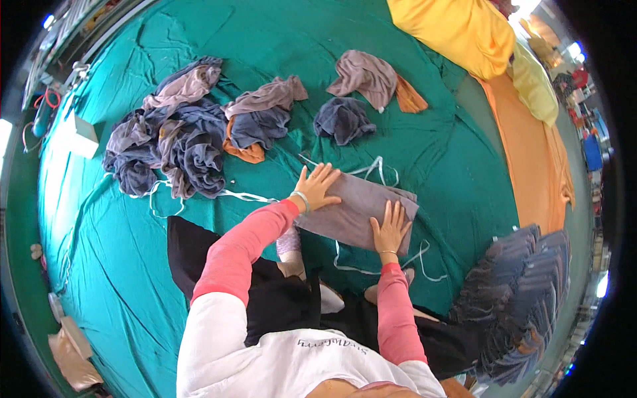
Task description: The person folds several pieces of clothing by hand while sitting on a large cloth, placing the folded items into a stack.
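Observation:
A folded grey-brown cloth [356,209] lies at a slant in front of me, close to my feet. My left hand [319,188] rests flat on its left part, with the fingers spread. Near its right end my right hand [390,230] presses palm down, fingers apart. Neither hand grips anything. White ribbon [380,171] runs out from beyond the cloth's far edge, and more ribbon [361,271] curls on the near side. How the cloth's lower layers lie is hidden.
Crumpled grey and brown cloths [191,134] are heaped at left on the green sheet [268,40]. A dark cloth [343,119] and a brown one [366,77] lie ahead. Stacked folded cloths [517,298] stand at right. A white box [79,135] sits far left, yellow fabric [458,35] upper right.

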The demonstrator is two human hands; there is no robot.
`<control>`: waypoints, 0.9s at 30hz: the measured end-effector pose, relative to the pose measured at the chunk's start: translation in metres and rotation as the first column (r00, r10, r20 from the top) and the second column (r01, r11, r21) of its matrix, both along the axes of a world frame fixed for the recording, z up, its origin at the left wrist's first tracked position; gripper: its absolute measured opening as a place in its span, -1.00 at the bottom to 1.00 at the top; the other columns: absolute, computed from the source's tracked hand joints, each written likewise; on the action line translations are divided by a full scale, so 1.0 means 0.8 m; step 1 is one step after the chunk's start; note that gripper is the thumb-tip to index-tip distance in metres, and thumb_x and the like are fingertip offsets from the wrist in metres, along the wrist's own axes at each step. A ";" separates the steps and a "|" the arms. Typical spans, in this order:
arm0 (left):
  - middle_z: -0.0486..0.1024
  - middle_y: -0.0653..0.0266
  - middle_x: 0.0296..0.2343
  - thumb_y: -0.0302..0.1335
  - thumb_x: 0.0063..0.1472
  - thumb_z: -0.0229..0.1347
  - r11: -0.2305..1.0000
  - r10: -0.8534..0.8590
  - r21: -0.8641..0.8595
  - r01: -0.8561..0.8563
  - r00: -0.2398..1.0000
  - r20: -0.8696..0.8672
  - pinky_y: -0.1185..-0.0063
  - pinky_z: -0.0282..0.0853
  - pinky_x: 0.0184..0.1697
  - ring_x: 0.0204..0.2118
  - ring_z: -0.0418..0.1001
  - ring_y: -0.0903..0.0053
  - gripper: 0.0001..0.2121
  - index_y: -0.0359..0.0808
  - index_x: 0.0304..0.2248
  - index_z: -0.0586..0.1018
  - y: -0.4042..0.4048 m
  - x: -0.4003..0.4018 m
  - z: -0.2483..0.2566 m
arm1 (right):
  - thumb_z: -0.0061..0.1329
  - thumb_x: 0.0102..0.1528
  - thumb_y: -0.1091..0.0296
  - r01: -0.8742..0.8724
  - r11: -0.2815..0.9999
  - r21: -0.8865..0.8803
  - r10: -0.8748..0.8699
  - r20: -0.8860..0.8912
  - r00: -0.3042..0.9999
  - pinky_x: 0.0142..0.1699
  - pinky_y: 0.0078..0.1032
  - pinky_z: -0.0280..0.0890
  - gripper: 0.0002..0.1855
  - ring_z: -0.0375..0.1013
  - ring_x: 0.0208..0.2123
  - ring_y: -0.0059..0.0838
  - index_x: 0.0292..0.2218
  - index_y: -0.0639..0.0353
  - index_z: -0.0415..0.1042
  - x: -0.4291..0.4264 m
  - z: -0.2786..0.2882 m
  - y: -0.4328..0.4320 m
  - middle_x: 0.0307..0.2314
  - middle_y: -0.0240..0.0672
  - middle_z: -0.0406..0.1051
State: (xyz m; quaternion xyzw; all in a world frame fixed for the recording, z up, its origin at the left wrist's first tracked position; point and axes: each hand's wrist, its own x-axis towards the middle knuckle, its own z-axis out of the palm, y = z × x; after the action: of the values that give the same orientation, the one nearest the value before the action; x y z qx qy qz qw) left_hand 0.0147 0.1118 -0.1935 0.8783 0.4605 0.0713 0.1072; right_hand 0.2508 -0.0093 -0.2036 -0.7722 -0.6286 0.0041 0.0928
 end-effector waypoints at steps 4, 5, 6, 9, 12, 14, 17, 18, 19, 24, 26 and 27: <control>0.05 0.05 0.02 -0.06 -0.10 0.10 0.868 0.496 -0.020 -0.496 0.863 0.095 0.20 0.01 0.02 0.08 0.00 0.23 -0.22 -0.25 0.05 0.05 0.086 -0.066 -0.039 | -0.22 -0.01 -0.10 0.009 1.000 -0.018 -0.009 -0.001 1.000 0.14 -0.03 -0.35 -0.29 -0.17 0.15 -0.30 0.10 -0.02 -0.05 0.000 -0.005 0.026 0.10 -0.32 -0.10; 0.07 0.09 0.00 -0.20 -0.17 0.18 0.827 0.557 0.062 -0.559 0.829 0.045 0.23 0.08 -0.03 0.06 0.04 0.25 -0.19 -0.22 0.06 0.04 0.106 -0.087 -0.051 | -0.22 -0.01 -0.09 0.007 1.000 -0.028 -0.007 -0.010 1.000 0.15 -0.05 -0.35 -0.30 -0.17 0.15 -0.30 0.10 -0.02 -0.04 0.002 -0.005 0.028 0.10 -0.32 -0.10; 0.08 0.14 -0.02 -0.33 -0.23 0.20 0.781 0.609 0.194 -0.593 0.793 -0.026 0.26 0.13 -0.07 0.04 0.05 0.27 -0.18 -0.20 0.05 0.04 0.122 -0.110 -0.063 | -0.22 -0.01 -0.09 0.000 1.000 -0.030 0.000 -0.008 1.000 0.15 -0.05 -0.35 -0.30 -0.17 0.15 -0.30 0.10 -0.02 -0.04 0.003 -0.006 0.028 0.10 -0.32 -0.10; 0.19 0.19 -0.20 -0.47 -0.10 0.06 0.533 0.846 0.066 -0.843 0.530 -0.060 0.27 0.21 -0.15 -0.09 0.20 0.24 -0.48 -0.13 -0.08 0.20 0.154 -0.163 -0.092 | -0.22 -0.01 -0.06 0.000 1.000 -0.022 0.000 0.005 1.000 0.15 -0.07 -0.36 -0.31 -0.17 0.15 -0.30 0.10 -0.01 -0.03 0.007 -0.009 0.020 0.10 -0.31 -0.09; 0.20 0.16 -0.19 -0.39 -0.17 0.15 0.084 0.996 -0.297 -0.951 0.077 0.035 0.30 0.27 -0.18 -0.14 0.27 0.11 -0.40 -0.05 -0.07 0.20 0.164 -0.169 -0.102 | -0.23 -0.02 -0.04 0.017 0.999 -0.032 -0.016 0.030 0.999 0.15 -0.09 -0.36 -0.31 -0.16 0.14 -0.26 0.09 0.05 -0.02 0.008 -0.003 0.016 0.09 -0.26 -0.10; 0.33 0.06 -0.28 -0.38 -0.16 0.14 0.084 0.986 -0.412 -0.907 0.017 0.163 0.37 0.33 -0.23 -0.26 0.37 0.14 -0.52 -0.08 -0.16 0.32 0.162 -0.223 -0.137 | -0.23 -0.01 -0.05 -0.008 0.999 -0.036 0.008 0.015 1.000 0.15 -0.09 -0.36 -0.30 -0.16 0.14 -0.26 0.09 0.06 -0.02 -0.001 -0.001 0.022 0.10 -0.26 -0.10; 0.48 0.05 -0.46 -0.41 -0.08 0.03 0.302 0.953 -0.593 -0.746 0.219 0.211 0.45 0.38 -0.41 -0.48 0.47 0.26 -0.82 -0.20 -0.40 0.51 0.174 -0.212 -0.144 | -0.25 -0.01 -0.06 0.007 0.999 -0.048 -0.005 0.046 0.999 0.16 -0.10 -0.37 -0.30 -0.17 0.14 -0.26 0.09 0.07 -0.03 0.015 -0.002 0.016 0.10 -0.25 -0.10; 0.48 0.09 -0.52 -0.43 -0.08 0.02 0.410 0.912 -0.555 -0.724 0.322 0.254 0.47 0.37 -0.43 -0.52 0.47 0.28 -0.88 -0.23 -0.48 0.52 0.177 -0.219 -0.140 | -0.26 -0.01 -0.07 0.001 0.999 -0.042 0.000 0.041 0.999 0.16 -0.10 -0.37 -0.30 -0.17 0.14 -0.25 0.09 0.07 -0.03 0.014 -0.001 0.016 0.10 -0.25 -0.10; 0.49 0.13 -0.59 -0.45 -0.09 0.01 0.511 0.859 -0.500 -0.699 0.420 0.292 0.50 0.37 -0.46 -0.57 0.47 0.30 -0.90 -0.26 -0.57 0.52 0.185 -0.238 -0.133 | -0.26 -0.01 -0.07 -0.011 1.000 -0.029 0.012 0.024 1.000 0.16 -0.10 -0.37 -0.30 -0.17 0.14 -0.25 0.09 0.07 -0.03 0.008 -0.003 0.017 0.10 -0.25 -0.10; 0.46 0.25 -0.66 -0.43 -0.14 0.06 0.760 0.621 -0.482 -0.435 0.704 0.344 0.57 0.32 -0.51 -0.60 0.42 0.51 -0.88 -0.29 -0.56 0.52 0.213 -0.262 -0.028 | -0.24 -0.01 -0.05 0.003 1.000 -0.010 -0.003 0.043 0.999 0.15 -0.09 -0.33 -0.31 -0.15 0.14 -0.26 0.10 0.02 -0.02 0.009 -0.008 0.014 0.10 -0.29 -0.09; 0.38 0.32 -0.72 -0.48 -0.14 0.03 0.780 0.547 -0.547 -0.305 0.757 0.357 0.60 0.26 -0.58 -0.64 0.36 0.59 -0.91 -0.32 -0.58 0.47 0.208 -0.275 0.033 | -0.23 0.00 -0.05 -0.012 1.000 0.020 0.011 0.037 0.999 0.15 -0.08 -0.32 -0.32 -0.14 0.14 -0.26 0.10 0.02 -0.02 0.005 -0.010 0.018 0.09 -0.29 -0.08; 0.36 0.34 -0.73 -0.50 -0.14 0.02 0.769 0.506 -0.599 -0.223 0.784 0.358 0.62 0.23 -0.59 -0.65 0.33 0.64 -0.92 -0.33 -0.59 0.45 0.199 -0.259 0.078 | -0.23 0.00 -0.05 -0.002 1.000 0.031 0.000 0.057 0.998 0.15 -0.08 -0.31 -0.32 -0.13 0.13 -0.26 0.09 0.01 -0.02 0.011 -0.011 0.014 0.09 -0.29 -0.07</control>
State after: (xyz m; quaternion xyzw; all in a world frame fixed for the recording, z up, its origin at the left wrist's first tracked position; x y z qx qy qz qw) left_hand -0.1921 0.2706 -0.1308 0.6534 0.5853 0.1879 0.4418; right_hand 0.2595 0.0022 -0.2122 -0.7701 -0.6313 -0.0277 0.0868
